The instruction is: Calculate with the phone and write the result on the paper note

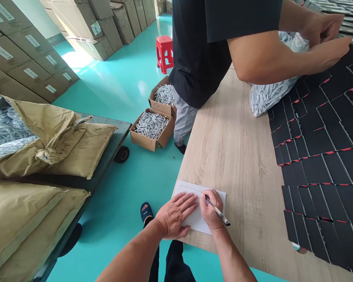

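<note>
White paper sheet (197, 222) is pressed onto tabletop (232, 152) by flattened left hand (175, 216); pen (220, 214) is gripped in curled right hand (211, 207).

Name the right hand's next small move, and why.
Probably carry the pen a little further right: the right hand holds it, faint writing on the paper ends near its tip, and the left hand lies flat on the paper.

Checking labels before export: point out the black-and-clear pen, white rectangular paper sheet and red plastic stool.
Black-and-clear pen (219, 212): head view, on the barrel.
White rectangular paper sheet (198, 220): head view, bare part between the hands.
Red plastic stool (164, 46): head view, upper part.
</note>
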Demonstrator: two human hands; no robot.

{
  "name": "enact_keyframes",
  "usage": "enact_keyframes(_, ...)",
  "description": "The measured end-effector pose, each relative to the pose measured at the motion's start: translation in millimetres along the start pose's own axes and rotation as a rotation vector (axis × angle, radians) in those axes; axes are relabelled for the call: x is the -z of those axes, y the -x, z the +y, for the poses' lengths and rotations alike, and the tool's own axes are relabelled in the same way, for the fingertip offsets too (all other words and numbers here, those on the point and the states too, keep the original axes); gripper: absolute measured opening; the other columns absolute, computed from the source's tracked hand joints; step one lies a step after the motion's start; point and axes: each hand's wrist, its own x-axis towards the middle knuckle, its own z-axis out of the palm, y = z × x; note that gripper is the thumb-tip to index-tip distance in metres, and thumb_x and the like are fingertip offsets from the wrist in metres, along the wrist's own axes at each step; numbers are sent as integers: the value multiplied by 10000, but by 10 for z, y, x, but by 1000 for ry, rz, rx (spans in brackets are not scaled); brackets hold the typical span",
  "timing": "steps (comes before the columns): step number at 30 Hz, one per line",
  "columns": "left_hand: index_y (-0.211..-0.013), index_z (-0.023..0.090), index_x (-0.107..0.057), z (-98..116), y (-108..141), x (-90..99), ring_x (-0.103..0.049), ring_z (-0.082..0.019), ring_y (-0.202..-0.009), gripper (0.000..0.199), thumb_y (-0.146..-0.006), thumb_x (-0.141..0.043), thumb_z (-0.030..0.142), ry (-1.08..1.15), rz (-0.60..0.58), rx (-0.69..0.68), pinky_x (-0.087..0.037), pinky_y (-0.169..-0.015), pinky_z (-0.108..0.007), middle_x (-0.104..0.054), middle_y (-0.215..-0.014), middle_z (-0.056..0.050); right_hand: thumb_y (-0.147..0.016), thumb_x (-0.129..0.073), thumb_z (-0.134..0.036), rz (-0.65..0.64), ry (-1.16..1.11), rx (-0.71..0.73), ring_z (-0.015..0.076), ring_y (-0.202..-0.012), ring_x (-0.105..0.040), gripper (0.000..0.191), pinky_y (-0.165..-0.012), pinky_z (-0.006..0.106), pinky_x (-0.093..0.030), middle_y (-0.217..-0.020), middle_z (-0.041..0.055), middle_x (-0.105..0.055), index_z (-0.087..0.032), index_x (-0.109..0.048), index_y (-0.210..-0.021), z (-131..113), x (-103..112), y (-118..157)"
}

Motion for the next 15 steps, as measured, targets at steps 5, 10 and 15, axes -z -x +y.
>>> enact_keyframes(5,-1598,132,-200,1,5,-8,-185,-368,-1532,953,-797,-628,419,-3,13,-2,-154,-1270,-532,-176,-1668,-148,-946,-482,-157,15,8,-42,165,-711,-555,178,-678,287,-446,-719,5,-592,-214,-546,-790,-7,25,12)
enact_keyframes(10,-1597,127,-206,5,6,5,-198,-373,-1528,953,-797,-626,427,-3,-1,2,-169,-1265,-534,-187,-1663,-160,-943,-487,-172,18,34,-45,174,-709,-540,178,-681,301,-425,-716,7,-595,-217,-544,-780,13,10,25)
enact_keyframes(15,-1593,122,-224,6,10,15,-189,-369,-1531,938,-799,-625,418,-10,-3,0,-164,-1269,-532,-178,-1666,-151,-954,-479,-187,9,53,-26,180,-704,-539,183,-677,314,-412,-709,10,-588,-215,-545,-785,33,-15,26)
